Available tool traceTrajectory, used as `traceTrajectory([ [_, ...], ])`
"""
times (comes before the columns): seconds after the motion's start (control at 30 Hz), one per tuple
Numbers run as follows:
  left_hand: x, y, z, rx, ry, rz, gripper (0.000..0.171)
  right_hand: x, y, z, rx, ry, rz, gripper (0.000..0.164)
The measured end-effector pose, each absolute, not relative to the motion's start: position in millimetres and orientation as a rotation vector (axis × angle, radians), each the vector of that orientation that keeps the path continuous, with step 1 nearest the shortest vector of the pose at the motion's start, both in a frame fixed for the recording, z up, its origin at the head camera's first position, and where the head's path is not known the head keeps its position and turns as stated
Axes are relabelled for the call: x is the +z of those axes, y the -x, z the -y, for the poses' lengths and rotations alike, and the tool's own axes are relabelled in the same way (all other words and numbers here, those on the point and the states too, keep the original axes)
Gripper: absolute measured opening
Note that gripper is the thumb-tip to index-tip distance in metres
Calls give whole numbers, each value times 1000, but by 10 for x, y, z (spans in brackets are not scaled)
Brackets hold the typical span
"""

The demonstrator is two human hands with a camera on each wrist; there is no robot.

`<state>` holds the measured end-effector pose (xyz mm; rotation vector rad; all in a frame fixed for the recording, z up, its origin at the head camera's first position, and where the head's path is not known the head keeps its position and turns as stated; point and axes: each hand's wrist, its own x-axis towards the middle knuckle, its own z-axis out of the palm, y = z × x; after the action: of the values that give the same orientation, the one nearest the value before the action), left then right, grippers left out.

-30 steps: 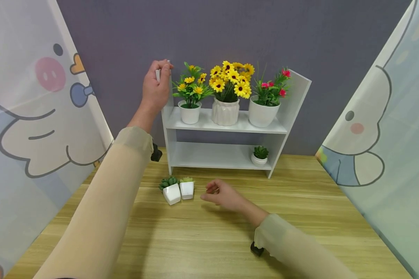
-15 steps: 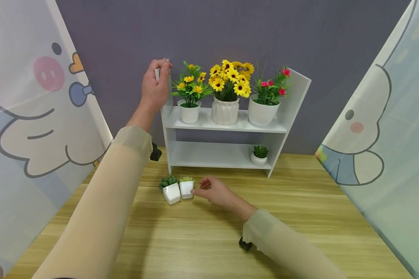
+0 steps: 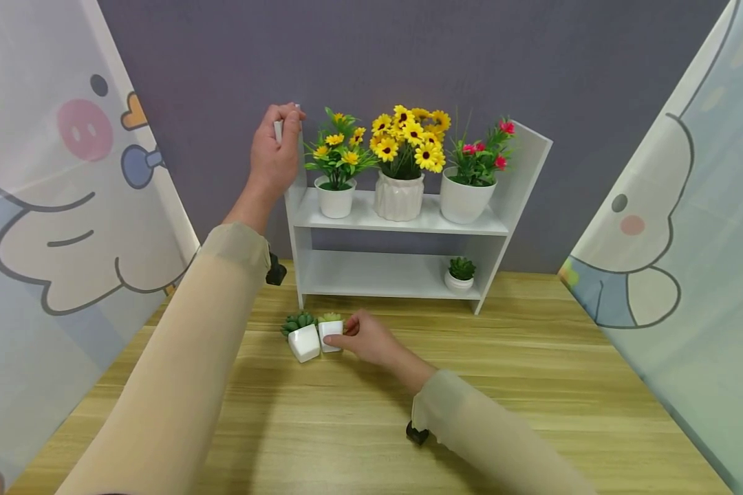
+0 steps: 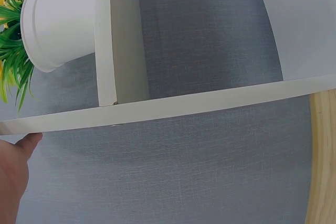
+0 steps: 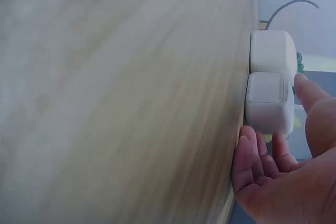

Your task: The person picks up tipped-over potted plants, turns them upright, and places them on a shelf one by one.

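My left hand (image 3: 275,151) grips the top of the left side panel of a white two-tier shelf (image 3: 402,230); in the left wrist view its thumb (image 4: 31,142) lies against the panel's edge. Two small potted succulents lie tipped over on the table in front of the shelf. My right hand (image 3: 371,340) is at the right one, a white pot with a pale green plant (image 3: 331,337). Its thumb reaches over the pot and its loosely bent fingers (image 5: 247,153) are beside it; firm contact cannot be told. Touching that pot is the darker green succulent's pot (image 3: 305,344).
On the upper shelf stand a yellow-flowered plant (image 3: 336,199), a pot of sunflowers (image 3: 399,196) and a red-flowered plant (image 3: 464,199). A small upright succulent (image 3: 460,278) is at the lower shelf's right end. Cartoon-printed sheets (image 3: 68,206) flank the wooden table (image 3: 322,426).
My right hand has moved left across the table until its thumb is over the right-hand tipped pot. The left hand stays on the shelf panel, and the pots have not moved.
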<state>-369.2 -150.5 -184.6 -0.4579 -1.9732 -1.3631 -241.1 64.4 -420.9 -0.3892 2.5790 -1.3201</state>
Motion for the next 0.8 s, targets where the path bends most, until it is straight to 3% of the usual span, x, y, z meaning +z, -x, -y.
traceTrajectory([
  [0.63, -1855, 3699, 1505, -1351, 455, 1983, 40, -4195, 2416, -692, -1337, 357, -2518, 49],
  [0.8, -1855, 3703, 1511, -1360, 465, 1968, 38, -4173, 2408, -656, -1316, 306, -2574, 57],
])
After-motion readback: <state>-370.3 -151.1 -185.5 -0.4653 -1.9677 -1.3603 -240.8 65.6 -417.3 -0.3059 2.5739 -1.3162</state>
